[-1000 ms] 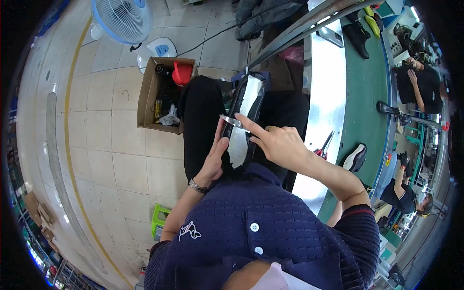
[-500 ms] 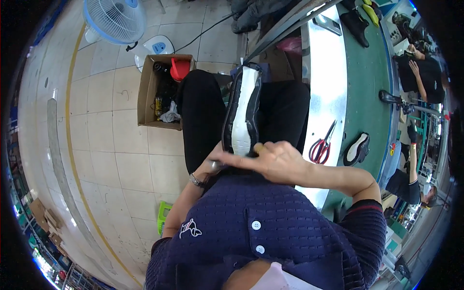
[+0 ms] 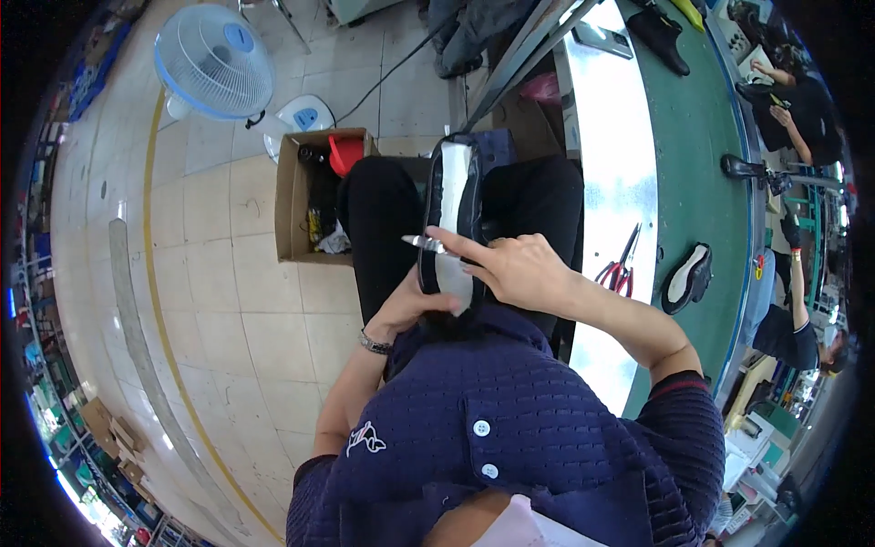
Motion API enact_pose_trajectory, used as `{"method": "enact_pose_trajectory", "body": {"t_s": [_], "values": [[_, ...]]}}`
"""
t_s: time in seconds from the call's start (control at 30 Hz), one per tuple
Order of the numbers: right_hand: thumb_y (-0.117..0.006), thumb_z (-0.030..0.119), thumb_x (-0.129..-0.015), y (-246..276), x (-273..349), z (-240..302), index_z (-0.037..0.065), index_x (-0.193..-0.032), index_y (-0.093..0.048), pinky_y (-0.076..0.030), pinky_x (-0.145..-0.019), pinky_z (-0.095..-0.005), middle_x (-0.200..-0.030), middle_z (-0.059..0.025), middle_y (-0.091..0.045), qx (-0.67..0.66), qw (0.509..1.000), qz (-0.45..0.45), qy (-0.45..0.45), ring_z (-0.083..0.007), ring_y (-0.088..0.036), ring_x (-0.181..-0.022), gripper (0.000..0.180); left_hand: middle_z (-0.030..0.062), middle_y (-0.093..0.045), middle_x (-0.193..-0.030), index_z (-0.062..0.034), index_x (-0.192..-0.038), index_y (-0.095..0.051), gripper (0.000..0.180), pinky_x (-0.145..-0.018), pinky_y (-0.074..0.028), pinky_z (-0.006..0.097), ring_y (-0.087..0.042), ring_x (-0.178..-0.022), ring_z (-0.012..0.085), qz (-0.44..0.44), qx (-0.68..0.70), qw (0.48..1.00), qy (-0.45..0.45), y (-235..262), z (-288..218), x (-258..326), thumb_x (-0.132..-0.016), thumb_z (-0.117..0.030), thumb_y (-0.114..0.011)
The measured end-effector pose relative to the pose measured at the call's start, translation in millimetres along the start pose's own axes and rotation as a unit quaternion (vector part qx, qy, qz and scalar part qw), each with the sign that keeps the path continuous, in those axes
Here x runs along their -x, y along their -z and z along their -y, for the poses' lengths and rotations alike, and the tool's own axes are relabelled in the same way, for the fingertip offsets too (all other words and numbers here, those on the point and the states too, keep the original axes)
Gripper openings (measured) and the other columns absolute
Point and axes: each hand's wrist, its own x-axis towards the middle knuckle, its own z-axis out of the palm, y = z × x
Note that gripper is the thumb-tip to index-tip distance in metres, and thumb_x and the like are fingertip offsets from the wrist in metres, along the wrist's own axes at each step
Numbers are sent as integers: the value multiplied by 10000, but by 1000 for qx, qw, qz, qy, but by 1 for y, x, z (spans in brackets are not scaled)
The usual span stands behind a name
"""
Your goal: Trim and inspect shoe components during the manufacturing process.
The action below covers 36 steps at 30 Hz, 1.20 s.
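A black shoe upper (image 3: 467, 196) lies bottom up between my thighs, its white underside strip (image 3: 448, 196) facing me. My left hand (image 3: 407, 304) is closed round the near end of the shoe, with the thumb pressed onto its underside. Above the shoe, my right hand (image 3: 524, 272) grips a short silver pointed tool (image 3: 425, 242), the index finger stretched along it. The tool's tip points left, past the shoe's edge; whether it touches the shoe I cannot tell. Its exact kind is unclear, since the fingers cover part of it.
Red-handled pliers (image 3: 621, 271) and a phone (image 3: 603, 39) lie on the metal ledge (image 3: 609, 137) at right. Beyond, a green worktop (image 3: 685, 173) carries another shoe (image 3: 688, 278). An open carton (image 3: 288, 205) and a fan (image 3: 214, 62) stand left. Other people work at far right.
My right hand has moved forward and up from the shoe's near end to its middle, the silver tool with it. My left thumb now presses on the underside. The view has shifted slightly.
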Motion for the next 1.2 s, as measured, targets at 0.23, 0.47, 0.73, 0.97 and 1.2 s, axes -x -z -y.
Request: {"method": "enact_pose_trajectory", "body": {"t_s": [0.23,0.47,0.73,0.97,1.2], "values": [[-524,283,-949,-7,33,-23,160,-1414,-404,-498,-548,-346,-652,-120,-632,-130,959,-239,-81,-255,-642,-551,496,62,-556,-1199,-131,-1430,-310,755,-938,-470,341,-566,-1081,180,-51,188,976,92,15,-58,-58,-802,-76,-725],[-516,248,-954,-31,56,-59,55,-1072,-618,-437,-725,-260,-775,-53,-632,-583,763,-255,-110,-141,-626,-796,249,76,-350,-1457,-117,-1520,-150,1073,-1084,-314,338,-377,-1317,204,-13,28,999,-31,5,-57,-37,-675,-53,-808],[-715,125,-812,-62,46,-58,75,-1014,-554,-493,-699,-268,-883,-124,-691,-711,698,-62,-51,-153,-629,-710,263,50,2,-1591,-263,-1509,156,1559,-1150,-150,340,-163,-1429,197,86,-29,989,-114,18,-7,-59,-423,-93,-949],[-578,325,-958,-90,49,-53,42,-937,-602,-457,-574,-228,-726,-58,-652,-733,672,30,-102,-101,-610,-626,285,100,-263,-1509,-167,-1526,-71,1175,-1132,-194,335,-263,-1390,223,38,61,994,-80,17,30,-48,-684,-640,-740],[-528,381,-977,-67,55,-52,12,-852,-628,-443,-530,-235,-624,-14,-553,-623,764,105,-127,-87,-539,-552,402,13,-502,-1001,-96,-1203,-439,595,-797,-434,229,-496,-890,88,-117,38,990,-69,-29,-8,-56,-861,-538,-643]]}}
